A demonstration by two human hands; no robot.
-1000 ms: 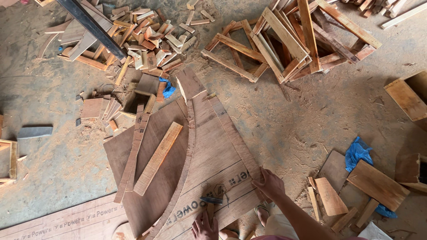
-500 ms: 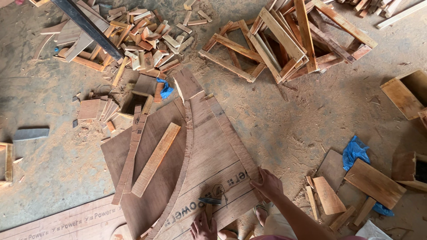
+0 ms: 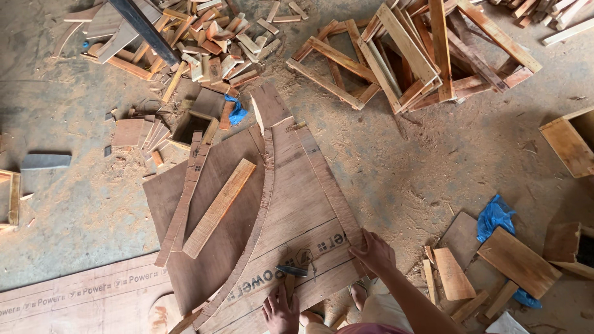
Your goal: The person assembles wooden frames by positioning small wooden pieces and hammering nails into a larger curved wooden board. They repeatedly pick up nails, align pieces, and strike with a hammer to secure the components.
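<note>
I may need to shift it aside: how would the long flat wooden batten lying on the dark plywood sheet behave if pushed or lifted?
The wooden batten looks straight and thick, so it is probably stiff and would lift without sagging. It lies flat on the smooth plywood sheet, so a push would likely make it slide or pivot, not roll. Sawdust around may make it a bit slippery.

Dusty concrete floor (image 3: pixel 433 173), sawdust-strewn. Directly on it: large plywood sheet (image 3: pixel 297 210), pile of wooden frames (image 3: pixel 408 55), heap of offcuts (image 3: pixel 204 49), blue rag (image 3: pixel 495 213).
</note>
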